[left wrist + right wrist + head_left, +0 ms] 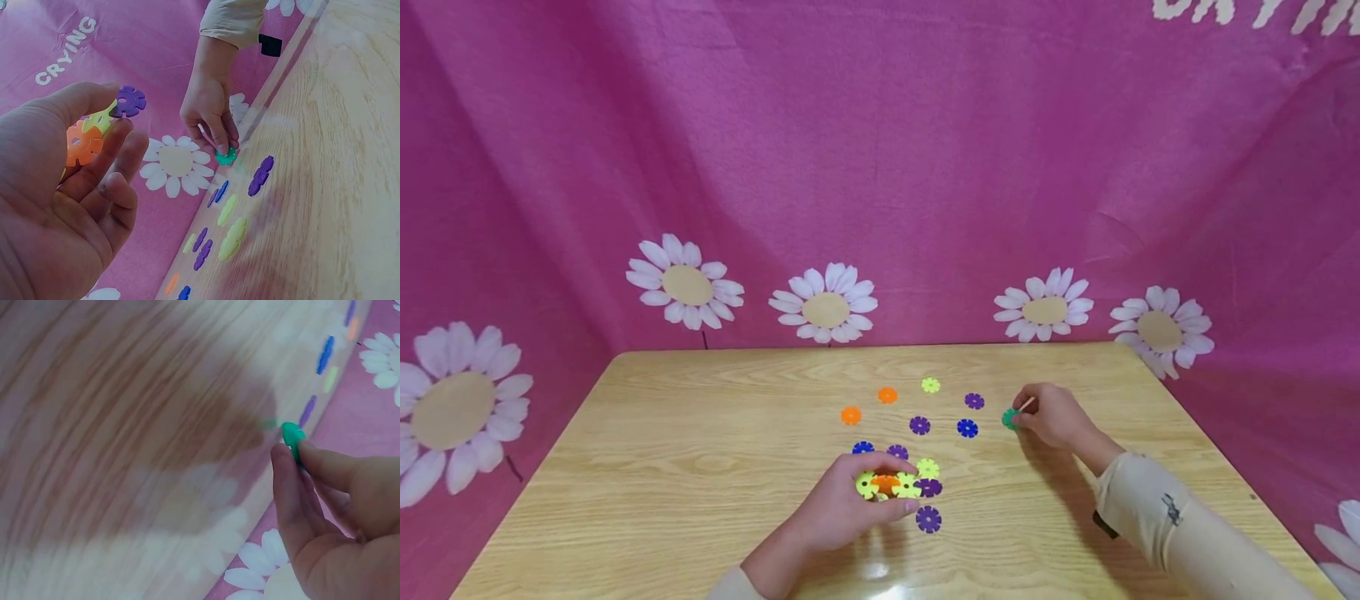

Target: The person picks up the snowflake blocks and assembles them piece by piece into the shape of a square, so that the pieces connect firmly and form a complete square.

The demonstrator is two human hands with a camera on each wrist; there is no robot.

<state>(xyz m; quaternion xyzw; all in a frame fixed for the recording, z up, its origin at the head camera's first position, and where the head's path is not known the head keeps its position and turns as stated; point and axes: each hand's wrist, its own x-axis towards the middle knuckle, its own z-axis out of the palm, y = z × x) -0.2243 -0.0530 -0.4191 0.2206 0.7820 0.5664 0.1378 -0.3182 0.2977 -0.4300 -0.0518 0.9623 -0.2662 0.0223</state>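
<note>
The right hand (1054, 415) pinches a green disc (1008, 418) by its edge; light pressure should suffice. The left hand (842, 506) grips joined discs (885, 482), best held without squeezing.

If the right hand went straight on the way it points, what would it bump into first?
Probably the blue notched disc, next in line past the green notched disc that the right hand pinches. The hand's height above the wooden table is hard to judge, so it might pass over.
</note>
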